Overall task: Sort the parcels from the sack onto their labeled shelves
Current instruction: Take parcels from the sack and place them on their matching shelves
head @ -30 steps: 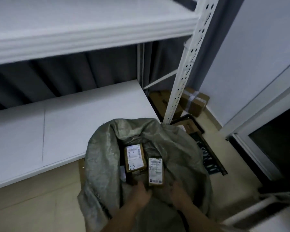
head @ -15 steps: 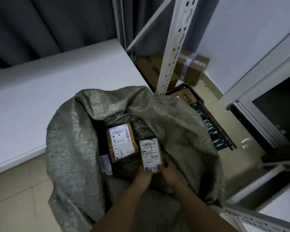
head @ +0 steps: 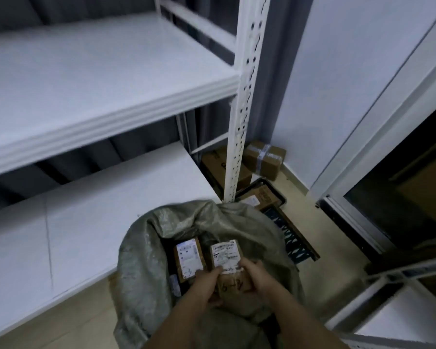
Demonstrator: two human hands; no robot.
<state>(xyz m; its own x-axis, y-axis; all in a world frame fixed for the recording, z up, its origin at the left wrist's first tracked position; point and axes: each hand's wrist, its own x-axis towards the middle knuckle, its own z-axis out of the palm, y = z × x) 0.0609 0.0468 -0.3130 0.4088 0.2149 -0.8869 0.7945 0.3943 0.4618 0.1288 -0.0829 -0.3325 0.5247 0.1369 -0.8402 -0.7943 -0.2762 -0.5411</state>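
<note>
Counts, head view:
- Sack: one, grey, woven.
- Labelled parcels at sack mouth: two, one held, one beside it.
- Hands: two, left, right.
- White shelves: two, upper, lower.
- Cardboard boxes on floor behind post: two clear, taped one, plain one.
- Slotted posts: one in front.
</note>
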